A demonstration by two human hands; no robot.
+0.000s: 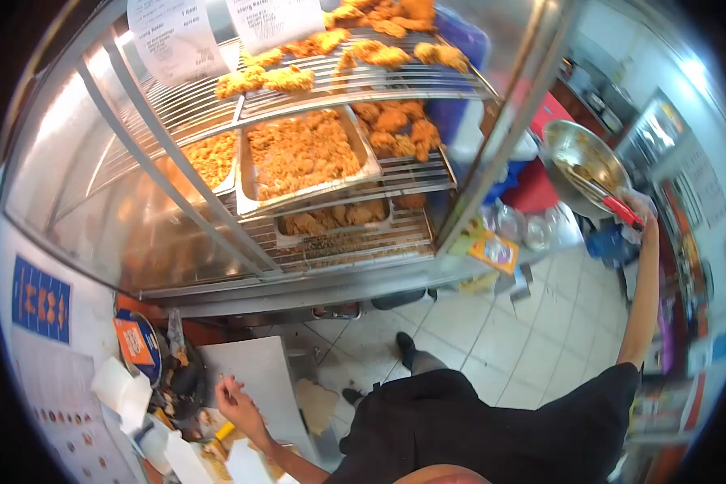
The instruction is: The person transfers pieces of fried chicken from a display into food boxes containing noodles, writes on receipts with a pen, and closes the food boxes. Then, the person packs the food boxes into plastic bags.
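Note:
My right hand point(639, 211), in a clear plastic glove, is stretched far out to the right. It is closed on the red handle of metal tongs point(617, 206), whose other end lies in a large steel bowl point(558, 145) with brown food residue inside. Whether the hand also grips the bowl's rim is unclear. My left hand point(239, 407), bare, is over the steel worktop point(258, 363) with its fingers curled inward. Anything between those fingers is too small to make out. White open food boxes point(189, 460) stand nearest to it.
A heated display cabinet point(331, 278) holds fried chicken point(286, 79) on racks and a tray of crispy pieces point(302, 153). Receipts point(173, 40) hang on its front. A dark pan point(181, 391) stands left of the worktop. Tiled floor point(540, 323) lies below.

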